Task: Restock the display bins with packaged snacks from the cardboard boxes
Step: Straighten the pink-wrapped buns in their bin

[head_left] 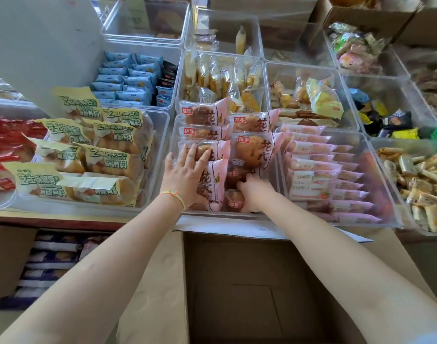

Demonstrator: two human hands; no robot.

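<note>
A clear display bin (174, 135) in the middle holds several pink-and-clear bread packets (252, 150) with red labels. My left hand (185, 172) lies flat with straight, spread fingers on the packets at the bin's left front. My right hand (256, 192) reaches into the bin's front right, fingers curled down among the packets; whether it grips one is hidden. Below my arms stands an open cardboard box (237, 281), with nothing visible inside.
Yellow-green bread packets (88, 155) fill the left bin. Pink cake packets (319, 170) fill the right bin. Blue packets (128, 78), yellow snacks and mixed sweets sit in bins behind. Another box with dark packets (51, 259) sits lower left.
</note>
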